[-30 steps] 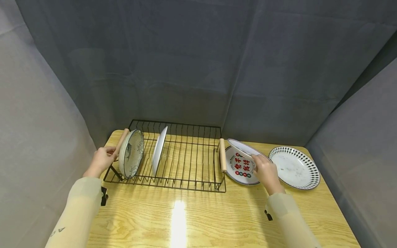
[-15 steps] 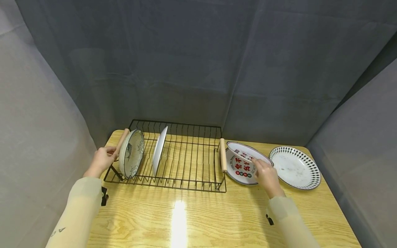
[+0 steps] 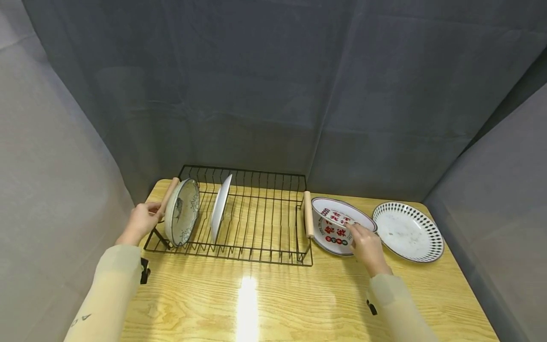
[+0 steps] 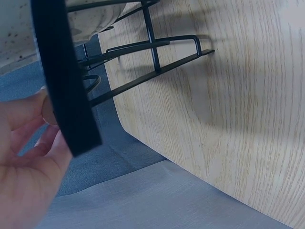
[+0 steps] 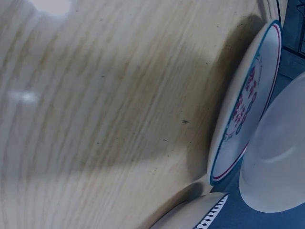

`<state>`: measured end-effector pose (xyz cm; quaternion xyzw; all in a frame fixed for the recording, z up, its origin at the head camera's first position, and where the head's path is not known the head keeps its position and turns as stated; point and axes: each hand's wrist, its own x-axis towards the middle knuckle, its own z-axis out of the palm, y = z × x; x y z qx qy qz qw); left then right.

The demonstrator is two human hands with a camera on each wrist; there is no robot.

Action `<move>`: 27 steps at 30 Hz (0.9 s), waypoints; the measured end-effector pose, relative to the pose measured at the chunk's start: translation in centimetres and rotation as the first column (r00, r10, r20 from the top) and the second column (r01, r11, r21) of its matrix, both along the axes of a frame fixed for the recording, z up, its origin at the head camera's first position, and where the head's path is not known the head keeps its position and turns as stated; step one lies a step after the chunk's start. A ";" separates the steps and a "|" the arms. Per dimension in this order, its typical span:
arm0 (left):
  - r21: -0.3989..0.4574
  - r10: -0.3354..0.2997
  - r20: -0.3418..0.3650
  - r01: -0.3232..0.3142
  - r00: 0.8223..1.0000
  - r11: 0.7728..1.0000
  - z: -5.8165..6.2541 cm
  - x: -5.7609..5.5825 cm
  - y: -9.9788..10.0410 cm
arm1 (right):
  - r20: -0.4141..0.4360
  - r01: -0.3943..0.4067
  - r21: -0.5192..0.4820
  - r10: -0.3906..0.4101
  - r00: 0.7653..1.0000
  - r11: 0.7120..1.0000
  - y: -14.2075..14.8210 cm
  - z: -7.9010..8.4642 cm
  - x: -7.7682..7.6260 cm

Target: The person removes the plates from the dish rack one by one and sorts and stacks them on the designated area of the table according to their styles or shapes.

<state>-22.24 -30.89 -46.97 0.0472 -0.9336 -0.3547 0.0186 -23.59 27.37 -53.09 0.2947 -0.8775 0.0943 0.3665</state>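
Note:
My left hand (image 3: 142, 222) grips the wooden end handle (image 3: 168, 197) of a black wire dish rack (image 3: 252, 248); the left wrist view shows the thumb and fingers round the handle's end. With my right hand (image 3: 368, 249) I pinch the near rim of a white plate (image 3: 326, 203) with red characters. It is tilted, its printed face showing, above a similar plate (image 3: 335, 246) on the table, which it partly covers. In the right wrist view the raised plate's pale underside (image 5: 279, 164) shows beside the lower plate (image 5: 243, 124); my right hand is outside that view.
A deep patterned dish (image 3: 183, 216) and a white plate (image 3: 220, 209) stand on edge in the rack's left part. To the right lies an oval dish (image 3: 406, 232) with a black diamond border. Grey curtains (image 3: 256, 95) surround the wooden table (image 3: 192, 304).
The plate in my right hand has lowered slightly and turned, so more of its red-printed face shows. My left hand stays on the rack handle.

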 end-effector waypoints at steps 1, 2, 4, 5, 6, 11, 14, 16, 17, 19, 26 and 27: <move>0.000 0.001 0.001 -0.001 1.000 1.000 0.0 0.0 0.0 | 0.000 -0.004 0.000 0.004 1.000 1.000 0.0 -0.1 0.0; 0.002 0.001 0.002 -0.001 1.000 1.000 0.0 0.0 0.0 | 0.002 -0.006 0.001 0.006 1.000 1.000 0.0 -0.2 0.1; 0.001 0.001 -0.002 -0.001 1.000 1.000 0.0 0.0 0.0 | -0.001 -0.008 0.003 0.008 1.000 1.000 0.1 -0.4 0.1; -0.001 0.001 -0.005 -0.001 1.000 1.000 0.0 0.0 0.0 | -0.003 -0.010 0.003 0.010 1.000 1.000 0.1 -0.4 0.2; -0.003 0.001 -0.009 -0.001 1.000 1.000 0.0 0.0 0.1 | -0.007 -0.013 0.001 0.013 1.000 1.000 0.1 -0.5 0.2; -0.004 -0.003 -0.020 0.003 1.000 1.000 0.0 0.0 0.0 | 0.006 -0.041 -0.009 0.041 0.999 0.999 0.1 -1.0 0.6; -0.001 -0.005 -0.020 0.005 1.000 1.000 0.0 0.0 0.0 | 0.023 -0.058 0.008 0.058 0.998 0.998 0.1 -1.5 1.0; -0.004 -0.005 -0.025 0.005 1.000 1.000 0.0 0.0 0.0 | 0.040 -0.059 0.028 0.058 0.998 0.998 0.1 -1.9 1.3; -0.005 -0.006 -0.027 0.006 1.000 1.000 0.0 0.0 0.0 | 0.054 -0.060 0.035 0.058 0.997 0.998 0.2 -2.1 1.5; -0.007 -0.005 -0.027 0.005 1.000 1.000 -0.1 0.0 0.0 | 0.083 -0.060 0.049 0.055 0.995 0.997 0.3 -2.5 1.7; -0.009 -0.002 -0.022 0.002 1.000 1.000 0.0 0.0 0.1 | 0.247 -0.054 0.035 0.043 0.968 0.998 0.8 -4.0 2.5; -0.008 -0.003 -0.022 0.002 1.000 1.000 0.0 0.0 0.1 | 0.277 -0.043 0.031 0.033 0.960 0.999 0.9 -4.2 2.6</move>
